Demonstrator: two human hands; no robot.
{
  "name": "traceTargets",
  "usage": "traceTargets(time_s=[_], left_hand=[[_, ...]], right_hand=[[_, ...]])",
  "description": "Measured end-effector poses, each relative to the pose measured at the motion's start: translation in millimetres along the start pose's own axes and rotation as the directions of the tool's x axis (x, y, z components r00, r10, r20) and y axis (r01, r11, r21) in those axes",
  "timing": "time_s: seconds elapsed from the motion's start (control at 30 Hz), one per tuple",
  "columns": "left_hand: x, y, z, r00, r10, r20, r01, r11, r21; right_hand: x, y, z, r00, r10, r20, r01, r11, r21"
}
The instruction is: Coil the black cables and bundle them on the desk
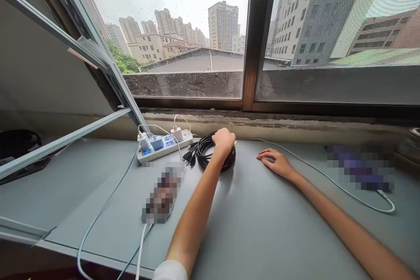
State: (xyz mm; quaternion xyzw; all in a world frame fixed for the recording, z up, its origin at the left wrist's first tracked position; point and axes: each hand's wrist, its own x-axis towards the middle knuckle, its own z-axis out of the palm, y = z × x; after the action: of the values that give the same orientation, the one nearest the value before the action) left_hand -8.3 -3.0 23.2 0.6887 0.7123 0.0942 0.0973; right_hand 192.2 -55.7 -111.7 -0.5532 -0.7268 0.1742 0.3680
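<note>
Widest of all was the window [251,83] across the back, and below it spread the grey tabletop [249,218] under your arms. Over to the left, the white power strip [166,151] ran aslant, its far right end tipped away from you, with plugs [156,142] standing in its blue sockets.

And there, just right of that strip, sat the black cable coil [201,153], at the tabletop's far side, near the middle, below the window. What a tidy bundle: slim, dark, glossy turns packed side by side into a thick ring around an open middle. Round as it was, it offered no clear long axis; the opening faced upward, though whether every turn lay flat you couldn't tell.

In came your left hand [224,141], curled over the far right part of the ring and gripping it, knuckles up, fingertips out of sight. Your right hand [275,164] held nothing: it rested on the tabletop, well apart from the coil, fingers loosely bent and pointing left.

Smallest came the black connectors [188,157], poking out from the ring's left side, aimed left and slightly toward you.
</note>
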Motion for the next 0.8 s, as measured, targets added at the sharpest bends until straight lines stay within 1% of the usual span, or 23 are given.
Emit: traceTargets(time_s=[0.13,0.23,0.33,0.4,0.53,0.63,0.8], left_hand=[[-4,2,-5.1,1.0,-0.022,-0.009,0.022,0.999,-0.045],[-6,2,-7.8,0.999,-0.045,0.014,0.047,0.995,-0.09],[-4,-2,-12.3,0.997,-0.072,0.037,0.077,0.988,-0.136],[-1,-6,-17.2,0.995,-0.093,0.025,0.095,0.982,-0.163],[0,-13,-31.8,0.992,-0.121,-0.039,0.11,0.972,-0.205],[-7,-14,-43.9,0.982,-0.144,-0.12,0.116,0.97,-0.215],[-18,-12,-57.3,0.94,-0.176,-0.292,0.115,0.97,-0.215]], right_hand=[[0,1,0,1.0,-0.004,-0.001,0.004,1.0,-0.003],[0,3,1,1.0,-0.007,-0.004,0.007,1.0,-0.004],[0,3,2,1.0,-0.007,-0.005,0.007,1.0,-0.005],[0,3,2,1.0,-0.008,-0.004,0.008,1.0,-0.004],[1,2,2,1.0,-0.004,-0.005,0.004,1.0,-0.005],[1,1,3,1.0,0.001,-0.005,-0.001,1.0,-0.004],[2,-3,2,1.0,0.012,-0.005,-0.012,1.0,-0.009]])
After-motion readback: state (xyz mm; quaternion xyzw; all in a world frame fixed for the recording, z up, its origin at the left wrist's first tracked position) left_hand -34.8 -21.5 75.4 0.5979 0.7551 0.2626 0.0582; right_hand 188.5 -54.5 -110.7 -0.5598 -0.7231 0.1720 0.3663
